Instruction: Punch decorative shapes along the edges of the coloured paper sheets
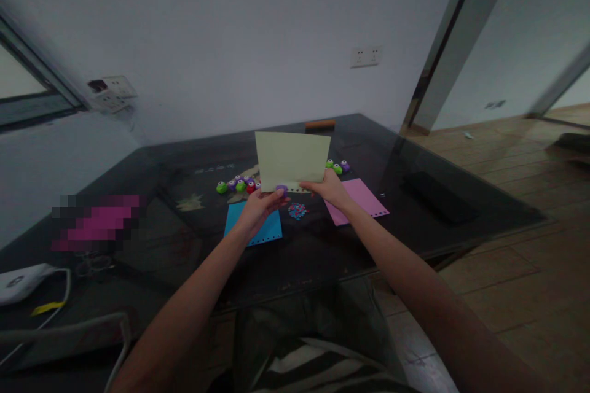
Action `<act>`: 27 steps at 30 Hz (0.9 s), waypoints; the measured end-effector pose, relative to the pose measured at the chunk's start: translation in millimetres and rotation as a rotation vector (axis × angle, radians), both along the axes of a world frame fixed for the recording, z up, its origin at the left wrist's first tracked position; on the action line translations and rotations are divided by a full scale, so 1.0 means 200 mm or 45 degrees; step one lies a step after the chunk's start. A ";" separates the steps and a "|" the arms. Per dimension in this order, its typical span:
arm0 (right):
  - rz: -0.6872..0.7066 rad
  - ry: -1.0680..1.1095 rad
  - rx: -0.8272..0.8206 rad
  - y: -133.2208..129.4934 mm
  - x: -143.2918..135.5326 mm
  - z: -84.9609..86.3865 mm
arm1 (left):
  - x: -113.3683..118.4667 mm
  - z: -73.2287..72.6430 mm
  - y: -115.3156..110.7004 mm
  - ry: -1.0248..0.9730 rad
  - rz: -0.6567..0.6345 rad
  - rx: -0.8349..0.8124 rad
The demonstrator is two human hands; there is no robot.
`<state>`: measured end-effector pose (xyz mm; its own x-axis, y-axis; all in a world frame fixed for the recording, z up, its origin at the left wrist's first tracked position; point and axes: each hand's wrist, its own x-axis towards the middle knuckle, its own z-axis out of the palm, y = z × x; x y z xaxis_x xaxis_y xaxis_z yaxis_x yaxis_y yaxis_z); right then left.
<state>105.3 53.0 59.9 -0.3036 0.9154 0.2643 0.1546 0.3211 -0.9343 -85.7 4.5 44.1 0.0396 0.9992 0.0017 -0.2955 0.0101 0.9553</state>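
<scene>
A pale green paper sheet (292, 158) stands upright above the dark glass table (322, 252), with small holes along its bottom edge. My left hand (260, 206) grips a purple paper punch (281, 189) clamped on that bottom edge. My right hand (328, 188) pinches the sheet's lower right corner. Under the hands lies a small heap of red and blue punched bits (297, 210). A blue sheet (255, 225) lies flat below my left hand, a pink sheet (357, 201) beside my right.
Several small punches, green, purple and red (237, 185), sit behind the sheet on the left; others (338, 166) on the right. An orange block (319, 125) lies at the table's far edge. A white device (21, 281) with a cable rests near left. Wooden floor lies right.
</scene>
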 end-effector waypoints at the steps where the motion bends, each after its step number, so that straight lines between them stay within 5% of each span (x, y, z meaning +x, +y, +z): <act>1: 0.000 -0.002 -0.001 0.00 0.00 0.00 | 0.00 0.00 0.00 0.002 -0.002 0.001; 27: 0.008 -0.006 0.010 -0.01 0.00 0.01 | 0.00 0.01 -0.01 0.016 0.005 -0.002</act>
